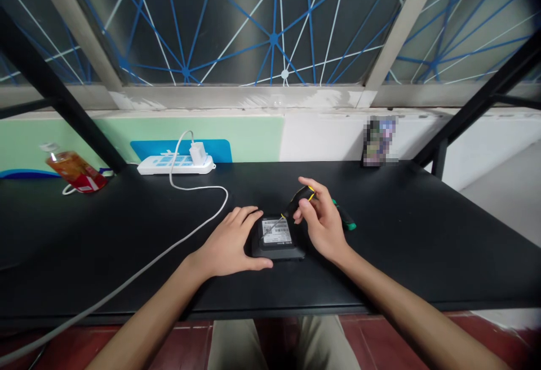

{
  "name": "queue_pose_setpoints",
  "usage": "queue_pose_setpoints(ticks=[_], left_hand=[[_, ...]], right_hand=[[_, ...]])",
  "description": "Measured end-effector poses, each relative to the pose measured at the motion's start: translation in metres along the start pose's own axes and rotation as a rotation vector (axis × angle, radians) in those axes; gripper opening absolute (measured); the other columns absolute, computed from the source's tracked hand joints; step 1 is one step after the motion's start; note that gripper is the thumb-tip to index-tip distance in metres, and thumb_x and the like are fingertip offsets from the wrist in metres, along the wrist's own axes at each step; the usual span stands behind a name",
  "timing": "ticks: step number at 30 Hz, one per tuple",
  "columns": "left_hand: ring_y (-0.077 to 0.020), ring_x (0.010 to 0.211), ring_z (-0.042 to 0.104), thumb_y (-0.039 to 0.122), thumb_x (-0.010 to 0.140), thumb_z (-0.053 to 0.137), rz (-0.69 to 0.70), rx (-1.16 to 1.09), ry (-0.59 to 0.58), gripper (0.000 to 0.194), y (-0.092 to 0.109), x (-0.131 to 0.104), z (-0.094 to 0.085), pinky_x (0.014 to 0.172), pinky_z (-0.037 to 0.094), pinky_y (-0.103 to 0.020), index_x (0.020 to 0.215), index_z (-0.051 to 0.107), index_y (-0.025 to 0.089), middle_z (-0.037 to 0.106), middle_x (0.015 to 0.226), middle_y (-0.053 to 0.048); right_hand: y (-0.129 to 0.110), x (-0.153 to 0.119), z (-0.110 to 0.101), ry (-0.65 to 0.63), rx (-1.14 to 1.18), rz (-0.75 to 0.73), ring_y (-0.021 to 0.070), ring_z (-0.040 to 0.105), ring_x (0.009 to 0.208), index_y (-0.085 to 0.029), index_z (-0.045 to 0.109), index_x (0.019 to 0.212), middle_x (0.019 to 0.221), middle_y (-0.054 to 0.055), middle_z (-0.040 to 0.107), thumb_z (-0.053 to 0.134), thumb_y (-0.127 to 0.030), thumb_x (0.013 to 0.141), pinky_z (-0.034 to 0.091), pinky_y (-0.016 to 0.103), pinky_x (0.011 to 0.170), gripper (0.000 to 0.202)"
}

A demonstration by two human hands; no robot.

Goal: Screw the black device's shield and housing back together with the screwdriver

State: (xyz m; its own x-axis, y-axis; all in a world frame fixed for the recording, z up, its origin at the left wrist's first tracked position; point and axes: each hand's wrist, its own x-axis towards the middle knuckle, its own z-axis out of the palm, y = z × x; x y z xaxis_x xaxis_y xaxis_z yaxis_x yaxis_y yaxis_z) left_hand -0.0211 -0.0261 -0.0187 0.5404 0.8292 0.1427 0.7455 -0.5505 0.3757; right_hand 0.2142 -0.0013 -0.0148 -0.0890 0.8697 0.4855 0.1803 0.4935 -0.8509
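Observation:
A small black box-like device (278, 250) with a white printed label (276, 231) lies on the black table near its front middle. My left hand (234, 241) grips the device's left side, thumb along the front edge and fingers at the back left corner. In my right hand (323, 221) is a screwdriver (299, 201) with a black and yellow handle. Its thin shaft slants down to the left across the label, and the tip is near the device's left side. Just beyond my right hand lies a green and black handle (347, 218), partly hidden by that hand.
A white power strip (175, 165) with a plugged-in charger (197, 154) sits at the back left. Its white cable (186, 239) runs to the front left. A tilted bottle (76, 172) stands far left; a pixelated upright object (378, 142) is at the back right.

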Motion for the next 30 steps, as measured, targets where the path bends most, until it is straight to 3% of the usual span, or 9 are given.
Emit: queue_pose_setpoints(ticks=[5,8,13,20,27,30], left_hand=[[-0.0384,0.136,0.044,0.068,0.071,0.075,0.006,-0.007,0.008,0.096,-0.0002,0.0001,0.0008,0.113,0.039,-0.056,0.146,0.043,0.016,0.045,0.150,-0.018],[-0.0383,0.136,0.043,0.068,0.072,0.075,0.005,-0.009,0.010,0.096,-0.0001,0.0002,0.0011,0.113,0.039,-0.056,0.146,0.042,0.016,0.045,0.150,-0.018],[-0.0380,0.135,0.044,0.068,0.072,0.075,0.009,-0.009,0.006,0.096,0.0006,0.0004,0.0002,0.113,0.039,-0.056,0.146,0.043,0.016,0.045,0.150,-0.018],[-0.0385,0.135,0.045,0.070,0.072,0.074,0.013,-0.018,0.023,0.095,-0.0010,-0.0002,0.0010,0.113,0.039,-0.056,0.145,0.044,0.018,0.045,0.149,-0.017],[-0.0384,0.135,0.044,0.070,0.072,0.074,0.011,-0.024,0.012,0.096,-0.0012,0.0001,0.0004,0.113,0.039,-0.056,0.145,0.044,0.016,0.045,0.150,-0.018],[-0.0385,0.135,0.044,0.069,0.071,0.075,0.007,-0.026,0.012,0.096,-0.0003,0.0005,-0.0004,0.113,0.039,-0.055,0.145,0.044,0.016,0.045,0.149,-0.018]], right_hand=[[0.0016,0.0005,-0.0009,-0.014,0.056,-0.029,0.0107,0.068,0.070,-0.034,0.045,0.146,0.124,0.006,0.063,0.043,-0.037,0.102,0.062,0.031,0.067,0.044],[0.0038,0.0009,-0.0005,-0.012,0.071,-0.019,0.0107,0.069,0.073,-0.033,0.042,0.149,0.128,0.006,0.064,0.043,-0.032,0.102,0.062,0.031,0.068,0.048],[0.0034,0.0008,0.0001,-0.022,0.059,0.017,0.0103,0.067,0.068,-0.031,0.039,0.150,0.123,0.007,0.064,0.046,-0.028,0.099,0.060,0.029,0.062,0.051],[-0.0013,0.0011,-0.0004,-0.011,-0.008,0.015,0.0113,0.061,0.063,-0.031,0.048,0.143,0.095,0.003,0.062,0.054,-0.036,0.097,0.057,0.030,0.060,0.047],[0.0014,0.0002,-0.0026,-0.050,0.069,-0.034,0.0119,0.067,0.076,-0.039,0.041,0.149,0.131,0.005,0.062,0.043,-0.033,0.102,0.063,0.034,0.071,0.048],[0.0045,0.0000,-0.0022,-0.054,0.093,-0.029,0.0119,0.068,0.077,-0.037,0.037,0.152,0.134,0.006,0.062,0.041,-0.028,0.101,0.063,0.035,0.072,0.052]])
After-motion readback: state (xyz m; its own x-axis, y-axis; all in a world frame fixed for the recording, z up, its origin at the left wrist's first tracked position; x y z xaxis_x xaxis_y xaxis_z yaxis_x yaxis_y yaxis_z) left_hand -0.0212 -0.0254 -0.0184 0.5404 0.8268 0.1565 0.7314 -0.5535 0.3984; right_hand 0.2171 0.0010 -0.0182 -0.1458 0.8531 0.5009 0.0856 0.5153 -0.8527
